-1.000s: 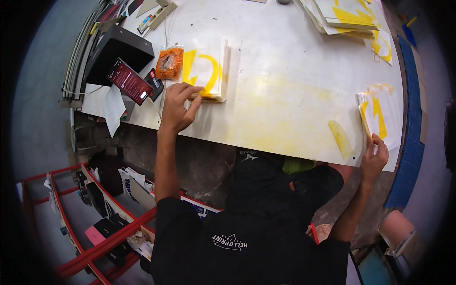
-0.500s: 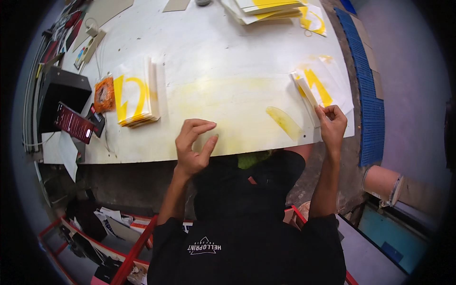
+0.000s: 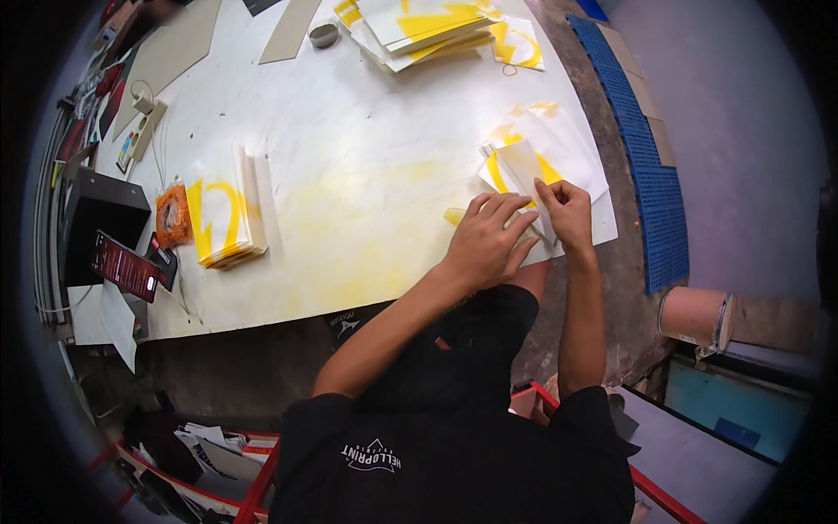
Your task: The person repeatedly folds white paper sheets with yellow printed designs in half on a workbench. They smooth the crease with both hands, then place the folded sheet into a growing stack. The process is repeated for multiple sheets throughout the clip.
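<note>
At the right of the table my right hand (image 3: 566, 211) pinches the edge of a folded white sheet with yellow print (image 3: 521, 163); whether it is paper or thin plastic, I cannot tell. Beside its lower left edge is my left hand (image 3: 489, 240), fingers bent and thumb apart, with nothing visible in its grasp. Contact between that hand and the sheet is unclear. More loose white sheets (image 3: 572, 157) lie spread beneath and behind the folded one. A thin yellowish strip (image 3: 454, 215) pokes out past my left hand, which covers most of it.
Folded printed sheets stand in a stack (image 3: 229, 210) at the left, by an orange packet (image 3: 173, 216), a phone (image 3: 127, 265) and a black box (image 3: 105, 214). A larger stack (image 3: 419, 39) and a round grey tin (image 3: 323, 36) are at the back. Blue matting (image 3: 628, 140) lies beyond the right edge.
My left hand has crossed rightward from the table's front middle to the folded sheet. My right hand still pinches the sheet's edge. The whole view has shifted, showing more of the table's back.
</note>
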Demonstrator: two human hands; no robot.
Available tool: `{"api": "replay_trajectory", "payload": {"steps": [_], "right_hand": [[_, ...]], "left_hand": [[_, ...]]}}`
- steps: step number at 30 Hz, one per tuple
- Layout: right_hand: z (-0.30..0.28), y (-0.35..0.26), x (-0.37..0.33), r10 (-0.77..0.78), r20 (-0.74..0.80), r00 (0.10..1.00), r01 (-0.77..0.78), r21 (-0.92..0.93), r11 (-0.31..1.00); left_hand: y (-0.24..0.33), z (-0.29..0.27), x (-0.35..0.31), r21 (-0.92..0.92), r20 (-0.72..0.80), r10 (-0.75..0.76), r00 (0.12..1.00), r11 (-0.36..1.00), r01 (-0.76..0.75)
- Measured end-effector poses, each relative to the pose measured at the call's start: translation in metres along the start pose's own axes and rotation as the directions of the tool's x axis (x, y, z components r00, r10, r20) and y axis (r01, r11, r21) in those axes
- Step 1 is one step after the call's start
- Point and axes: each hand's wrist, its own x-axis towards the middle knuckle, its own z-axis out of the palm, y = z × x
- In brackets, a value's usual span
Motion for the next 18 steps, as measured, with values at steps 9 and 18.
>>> {"api": "replay_trajectory", "payload": {"steps": [9, 18], "right_hand": [[-0.044, -0.023, -0.015, -0.423, -0.547, 0.723, 0.264, -0.348, 0.900], [0.048, -0.073, -0.098, -0.794, 0.513, 0.326, 0.935, -0.299, 0.191]], "left_hand": [[-0.025, 0.047, 0.005, 0.247, 0.183, -0.093, 0.979, 0.968, 0.046], [-0.038, -0.087, -0.064, -0.868, 0.075, -0.575, 0.814, 0.364, 0.338]]}}
